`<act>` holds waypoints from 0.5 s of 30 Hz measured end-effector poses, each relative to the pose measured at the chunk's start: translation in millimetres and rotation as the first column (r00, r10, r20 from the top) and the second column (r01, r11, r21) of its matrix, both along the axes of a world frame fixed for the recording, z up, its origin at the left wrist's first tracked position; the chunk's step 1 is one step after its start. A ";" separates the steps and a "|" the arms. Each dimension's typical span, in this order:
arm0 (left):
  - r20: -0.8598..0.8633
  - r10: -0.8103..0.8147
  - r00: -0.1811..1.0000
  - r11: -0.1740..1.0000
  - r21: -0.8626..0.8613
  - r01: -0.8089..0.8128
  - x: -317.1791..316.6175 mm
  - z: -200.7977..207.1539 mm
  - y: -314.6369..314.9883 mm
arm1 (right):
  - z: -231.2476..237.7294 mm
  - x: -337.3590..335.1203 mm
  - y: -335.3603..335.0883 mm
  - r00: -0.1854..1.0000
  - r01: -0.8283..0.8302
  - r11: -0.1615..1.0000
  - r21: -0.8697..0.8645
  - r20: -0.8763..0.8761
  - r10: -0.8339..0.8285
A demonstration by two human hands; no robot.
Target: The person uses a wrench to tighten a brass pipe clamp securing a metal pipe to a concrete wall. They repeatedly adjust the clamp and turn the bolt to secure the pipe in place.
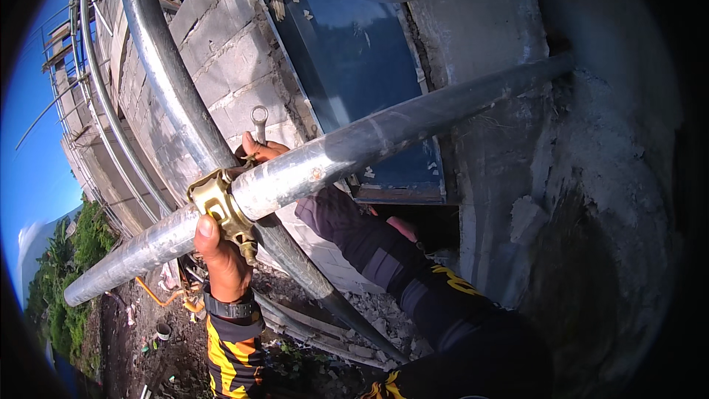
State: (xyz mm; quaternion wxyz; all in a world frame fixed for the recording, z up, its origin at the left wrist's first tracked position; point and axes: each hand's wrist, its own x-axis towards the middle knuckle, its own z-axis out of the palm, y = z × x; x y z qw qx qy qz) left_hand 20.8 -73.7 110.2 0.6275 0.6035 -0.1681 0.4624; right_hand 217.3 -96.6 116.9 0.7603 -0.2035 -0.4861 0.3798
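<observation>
A gold-coloured scaffold clamp (220, 205) joins two grey metal pipes where they cross. One is a straight pipe (347, 149) running from lower left to upper right; the other, an upright pipe (166, 66), passes behind it. From below, my left hand (225, 262) grips the clamp, its thumb against the clamp's edge and the other fingers mostly hidden. A bolt with a nut (249, 251) sticks out beside that hand. Beyond the straight pipe, my right hand (260, 151) is closed on a wrench (259, 124), whose ring end points up; the pipe covers part of this hand.
A grey block wall (229, 52) with a blue-paned window (354, 59) stands close ahead. More scaffold pipes (111, 111) line the wall at left. Far below lie rubble, a pale bucket (163, 330) and an orange strap or cord (156, 295); green trees (74, 266) grow beyond.
</observation>
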 end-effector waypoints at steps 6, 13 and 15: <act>0.013 -0.124 0.992 0.991 0.047 0.123 0.5 2.9 -1.5 | -20.3 23.3 22.4 0.927 -0.332 0.922 0.199 -0.110 0.358; 0.104 -0.418 0.903 0.884 0.275 0.378 5.8 22.0 25.0 | -13.1 20.6 10.7 0.979 -0.205 0.976 0.077 0.007 0.205; 0.280 -0.316 0.906 0.800 0.592 0.096 7.0 28.4 11.0 | -7.6 13.9 8.6 0.924 -0.381 0.902 0.205 0.082 0.372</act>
